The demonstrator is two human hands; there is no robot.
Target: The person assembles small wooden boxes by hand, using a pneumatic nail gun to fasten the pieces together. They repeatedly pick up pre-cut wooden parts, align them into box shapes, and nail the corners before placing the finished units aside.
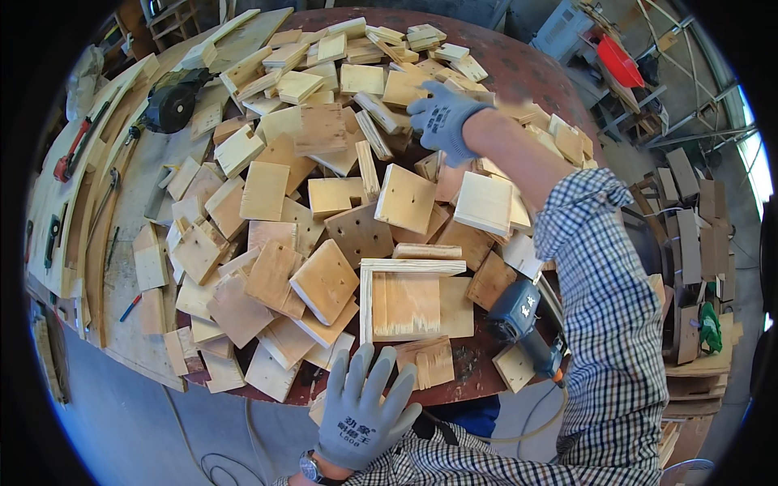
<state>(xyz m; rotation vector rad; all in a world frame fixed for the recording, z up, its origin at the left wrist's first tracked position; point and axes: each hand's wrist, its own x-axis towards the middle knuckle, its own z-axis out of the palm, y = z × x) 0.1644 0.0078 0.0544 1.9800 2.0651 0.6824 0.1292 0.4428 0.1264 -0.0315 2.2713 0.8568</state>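
Step in hand: sorting through the heap, by the look of it; right hand (442,121) is out over the far side of the pile of plywood offcuts (324,202), picking among the blocks
Right hand fingers: grey glove, fingers curled down onto the pieces at the far edge; whether they have closed on one block I cannot tell
Left hand: left hand (361,409) hangs at the near edge of the counter (478,381), fingers spread wide, holding nothing, just short of the small ridged block (429,362)
Thing nearest the left hand: an open wooden frame (409,296), two pale strips meeting at a corner over a flat plywood panel, lying flat near the front of the counter
How the offcuts look: pale to tan squares and rectangles, some with small drilled holes, rough sawn edges, lying overlapped and tilted every which way
Next move, as a judgement: a firm pinch on one block's edges and a lift clear of its neighbours, since loose pieces lean on each other and could slide
Beside the frame: a blue-grey power tool (519,312) with its cord trailing off the counter's edge
Far left: a dark circular saw (170,101) and long boards (81,202) with hand tools
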